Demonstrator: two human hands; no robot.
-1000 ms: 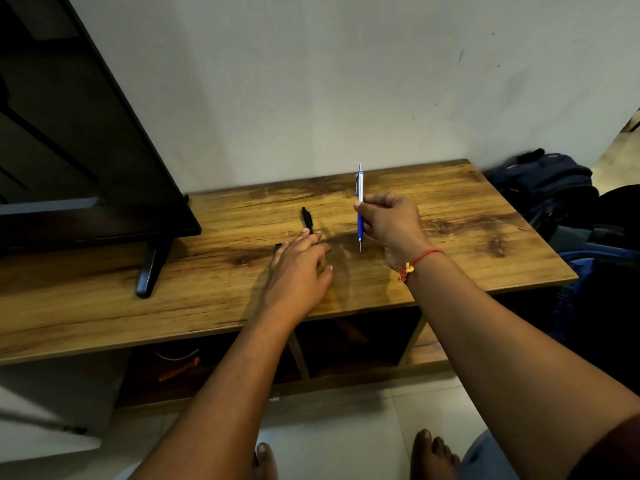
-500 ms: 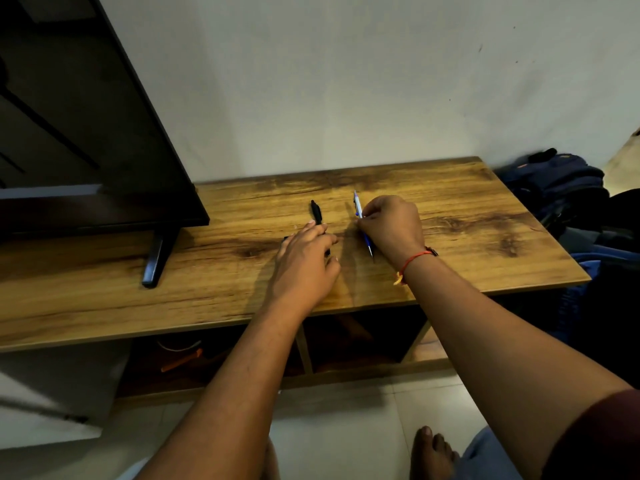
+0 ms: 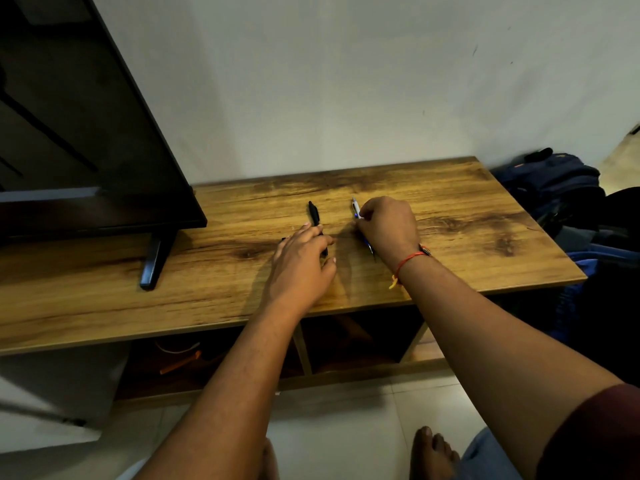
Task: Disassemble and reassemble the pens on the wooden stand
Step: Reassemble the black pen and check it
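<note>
Two pens lie on the wooden stand [image 3: 450, 265]. A black pen [image 3: 314, 214] points away from me; my left hand [image 3: 301, 268] rests over its near end, fingers curled on it. A blue and white pen [image 3: 356, 208] lies flat to its right, with its tip showing below my right hand [image 3: 389, 230]. That hand is closed around the pen's middle and presses it to the wood. A small dark piece peeks out at the left edge of my left hand; I cannot tell what it is.
A black television [image 3: 86, 150] stands on the stand's left part, with one foot [image 3: 154, 261] on the wood. Dark bags [image 3: 554, 188] lie on the floor at the right. Open shelves [image 3: 346, 344] sit under the top. My feet show on the tiled floor.
My right hand has brought the blue pen down from upright in the air to flat on the stand. My left hand has stayed on the black pen.
</note>
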